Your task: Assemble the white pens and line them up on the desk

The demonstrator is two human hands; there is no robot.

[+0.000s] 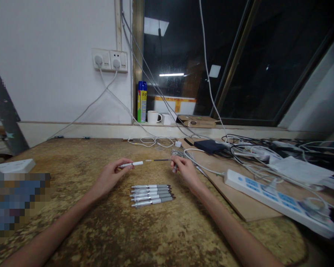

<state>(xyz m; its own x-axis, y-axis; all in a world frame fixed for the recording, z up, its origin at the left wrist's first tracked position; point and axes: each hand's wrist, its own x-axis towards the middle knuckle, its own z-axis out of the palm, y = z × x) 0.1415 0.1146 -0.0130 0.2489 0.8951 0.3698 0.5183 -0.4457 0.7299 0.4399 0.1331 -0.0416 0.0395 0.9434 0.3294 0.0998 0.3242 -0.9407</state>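
In my left hand (111,175) is a white pen barrel (137,163), pinched between thumb and fingers and pointing right. My right hand (187,172) is closed on a thin pen refill (161,160), whose pale end faces the barrel across a small gap. A small greyish piece (174,168) also shows under the right fingers, too blurred to name. Below and between the hands, several white and grey pens (151,195) lie side by side on the worn wooden table (114,233). Crumpled clear plastic (177,152) sits just behind my right hand.
A brown board (239,200) on the right bears a white power strip (278,202), tangled cables and a dark flat box (208,145). White cable (153,141) loops along the back. A spray can (141,102) and white mug (154,116) stand on the sill.
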